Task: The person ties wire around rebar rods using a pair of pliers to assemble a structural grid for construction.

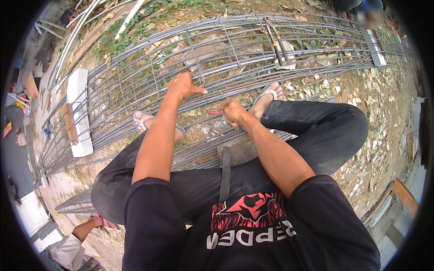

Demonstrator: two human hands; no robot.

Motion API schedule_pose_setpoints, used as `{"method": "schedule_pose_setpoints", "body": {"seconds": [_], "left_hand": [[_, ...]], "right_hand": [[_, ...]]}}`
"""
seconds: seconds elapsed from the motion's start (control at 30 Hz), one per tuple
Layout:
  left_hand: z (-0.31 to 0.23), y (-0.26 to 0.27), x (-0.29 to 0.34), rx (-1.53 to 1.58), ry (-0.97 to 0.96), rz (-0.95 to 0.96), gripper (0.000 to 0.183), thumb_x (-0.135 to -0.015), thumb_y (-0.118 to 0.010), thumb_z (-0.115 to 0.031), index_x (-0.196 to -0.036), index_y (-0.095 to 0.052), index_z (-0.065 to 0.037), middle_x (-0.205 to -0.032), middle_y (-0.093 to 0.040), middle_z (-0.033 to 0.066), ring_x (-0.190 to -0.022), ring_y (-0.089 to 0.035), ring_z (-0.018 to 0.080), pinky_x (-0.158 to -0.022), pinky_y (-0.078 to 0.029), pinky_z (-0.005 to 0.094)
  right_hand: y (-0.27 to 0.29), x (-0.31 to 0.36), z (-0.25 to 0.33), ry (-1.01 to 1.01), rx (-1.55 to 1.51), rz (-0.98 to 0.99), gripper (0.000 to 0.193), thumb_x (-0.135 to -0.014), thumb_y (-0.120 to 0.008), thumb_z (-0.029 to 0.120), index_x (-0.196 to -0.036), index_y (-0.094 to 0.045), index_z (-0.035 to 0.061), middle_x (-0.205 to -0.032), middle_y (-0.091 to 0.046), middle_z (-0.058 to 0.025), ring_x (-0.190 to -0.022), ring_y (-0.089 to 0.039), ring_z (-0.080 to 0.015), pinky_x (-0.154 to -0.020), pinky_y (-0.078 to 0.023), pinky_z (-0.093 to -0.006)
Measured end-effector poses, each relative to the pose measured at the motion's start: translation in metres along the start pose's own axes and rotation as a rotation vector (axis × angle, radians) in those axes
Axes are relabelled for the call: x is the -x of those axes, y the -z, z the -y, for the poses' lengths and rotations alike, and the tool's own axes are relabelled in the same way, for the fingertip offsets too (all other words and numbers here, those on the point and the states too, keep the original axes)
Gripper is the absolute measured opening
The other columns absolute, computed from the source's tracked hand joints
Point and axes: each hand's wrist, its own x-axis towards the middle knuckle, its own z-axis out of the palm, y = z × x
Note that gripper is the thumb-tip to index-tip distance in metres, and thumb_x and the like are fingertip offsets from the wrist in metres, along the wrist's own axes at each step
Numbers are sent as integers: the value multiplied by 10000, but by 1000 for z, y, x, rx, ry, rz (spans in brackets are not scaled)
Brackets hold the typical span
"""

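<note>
While a white block [80, 115] seemingly propped up the bars [226, 70], the left hand [182, 86] hung loose, thumb out; the right hand [233, 112] curled tight, anything inside hidden.

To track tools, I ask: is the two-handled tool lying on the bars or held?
Lying on the bars: the two-handled tool slants across them, and neither the left hand nor the right hand touches it.

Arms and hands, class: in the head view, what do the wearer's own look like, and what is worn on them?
The left hand and right hand are bare, without gloves. The forearms are uncovered, with no watch or band visible. Loose, plain black short sleeves end around the elbows.
</note>
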Motion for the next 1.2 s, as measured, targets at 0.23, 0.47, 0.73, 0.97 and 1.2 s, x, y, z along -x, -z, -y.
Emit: {"method": "schedule_pose_setpoints", "body": {"seconds": [0.23, 0.47, 0.73, 0.97, 1.2], "left_hand": [[-4, -44, 47, 27, 134, -689, 579, -782, -847, -501, -1077, -725, -18, -899, -749, 193, -887, -714, 402, -782, -531, 505], [-20, -80, 36, 471, 330, -676, 228, -883, -752, -271, -896, -754, -43, -798, -688, 260, -818, -684, 453, -737, -533, 505], [-17, -45, 43, 103, 301, -608, 284, -888, -772, -365, -917, -783, -83, -757, -711, 219, -756, -712, 401, -710, -545, 488], [19, -29, 33, -51, -39, -639, 305, -765, -867, -287, -820, -675, -57, -873, -686, 123, -906, -642, 347, -792, -514, 467], [19, -31, 28, -11, -38, -642, 294, -753, -872, -292, -846, -693, -78, -913, -693, 102, -975, -633, 329, -860, -495, 470]], "right_hand": [[-16, -9, 66, 29, -155, -183, 219, -917, -660, 177, -954, -769, -10, -845, -745, -197, -808, -712, -247, -772, -527, -382], [-11, -20, 96, 29, -456, -315, 429, -951, -717, 374, -933, -734, -54, -745, -672, -64, -702, -588, -151, -677, -485, -367], [5, -36, 102, -16, -512, -235, 324, -1011, -651, 323, -997, -757, 17, -564, -412, 38, -454, -364, -90, -399, -276, -303], [-19, -8, 84, 61, -315, -90, 307, -1027, -587, 255, -966, -782, 26, -629, -556, -26, -546, -487, -150, -539, -430, -351], [-24, 0, 93, 341, -177, -520, 329, -1029, -535, 196, -968, -759, -38, -839, -744, -146, -825, -690, -271, -832, -517, -408]]}}
